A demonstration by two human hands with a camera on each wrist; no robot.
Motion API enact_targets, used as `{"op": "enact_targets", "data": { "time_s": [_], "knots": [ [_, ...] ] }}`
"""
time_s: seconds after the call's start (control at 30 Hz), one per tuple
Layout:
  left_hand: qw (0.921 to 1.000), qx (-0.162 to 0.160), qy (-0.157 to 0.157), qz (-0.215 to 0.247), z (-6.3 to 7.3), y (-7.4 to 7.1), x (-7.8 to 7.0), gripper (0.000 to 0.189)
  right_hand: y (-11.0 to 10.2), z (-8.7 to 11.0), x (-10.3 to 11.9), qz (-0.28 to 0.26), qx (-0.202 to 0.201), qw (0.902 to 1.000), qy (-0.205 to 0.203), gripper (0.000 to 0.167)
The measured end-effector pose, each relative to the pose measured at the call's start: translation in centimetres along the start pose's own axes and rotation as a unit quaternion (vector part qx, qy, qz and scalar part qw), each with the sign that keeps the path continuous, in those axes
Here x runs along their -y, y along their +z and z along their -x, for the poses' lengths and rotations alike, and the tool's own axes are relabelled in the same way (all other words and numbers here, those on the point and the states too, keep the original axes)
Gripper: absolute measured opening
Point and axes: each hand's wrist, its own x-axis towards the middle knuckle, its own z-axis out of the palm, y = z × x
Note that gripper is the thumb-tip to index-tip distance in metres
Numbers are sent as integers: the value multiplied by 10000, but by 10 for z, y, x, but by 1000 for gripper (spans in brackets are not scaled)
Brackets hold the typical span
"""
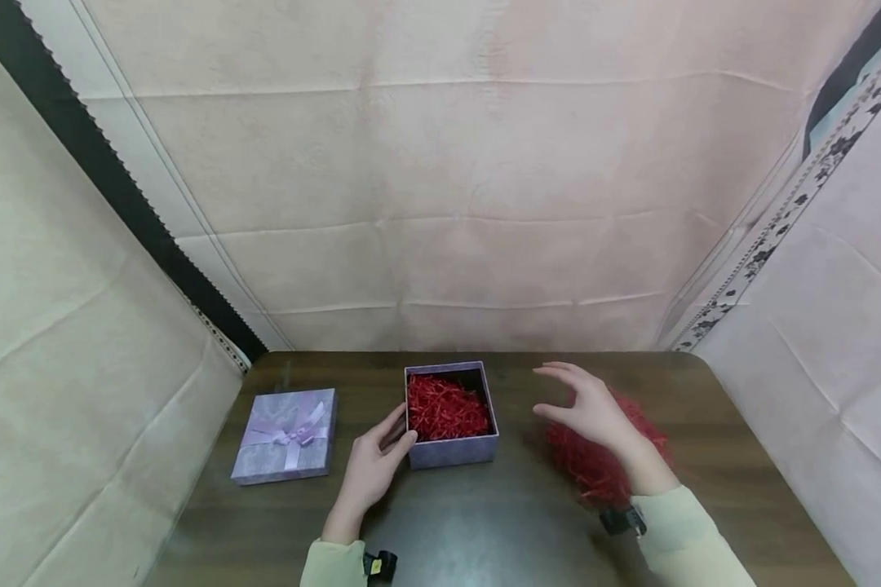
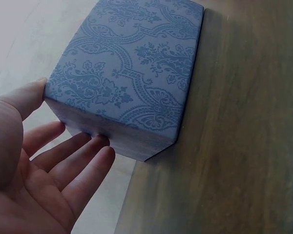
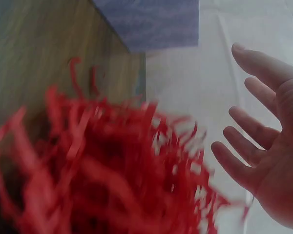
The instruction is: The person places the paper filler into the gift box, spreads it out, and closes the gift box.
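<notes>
A purple patterned gift box [image 1: 452, 452] stands without its lid on the table, red shredded paper [image 1: 444, 408] inside it. My left hand [image 1: 373, 466] is at the box's left side; in the left wrist view its thumb touches the corner edge and its loosely spread fingers rest against the side wall. To the right, my right hand [image 1: 591, 412] hovers over a loose heap of red shredded paper [image 1: 595, 469], thumb and fingers apart with nothing between them. In the right wrist view that paper heap [image 3: 122, 180] lies beside the hand [image 3: 273, 131], partly blurred.
A square purple lid [image 1: 286, 436] with a lilac ribbon bow lies on the table's left part. Pale cloth sheets [image 1: 455, 204] hang behind the dark wooden table [image 1: 477, 530] and on both its sides.
</notes>
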Motion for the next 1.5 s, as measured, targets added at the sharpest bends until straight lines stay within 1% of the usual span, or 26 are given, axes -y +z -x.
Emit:
{"op": "enact_targets", "data": {
  "time_s": [0.23, 0.43, 0.63, 0.8, 0.97, 1.13, 1.33, 1.5],
  "knots": [
    [9999, -22, -41, 92, 0, -1, -2, 57, -12, 21, -21, 124, -49, 9996, 234, 64],
    [10000, 5, 15, 53, 0, 0, -2, 56, -19, 41, -35, 169, -66, 9989, 427, 67],
    [10000, 68, 51, 28, 0, 1, -1, 53, -26, 55, -47, 355, -130, 9972, 642, 79],
    [10000, 66, 23, 13, 0, 2, 0, 53, -35, 66, -52, 388, 106, 9954, 874, 95],
    [10000, 49, 11, -7, 0, 2, 1, 53, -38, 74, -58, 452, 341, 9940, 935, 108],
    [10000, 50, -11, -1, -1, 1, 0, 53, -37, 80, -60, 434, 491, 9934, 946, 115],
    [10000, 32, 9, 18, -1, 0, 1, 52, -32, 83, -63, 271, 623, 9924, 1026, 119],
    [10000, 46, -6, 4, -1, 1, 2, 52, -26, 83, -69, 336, 686, 9903, 1164, 119]
  ]
}}
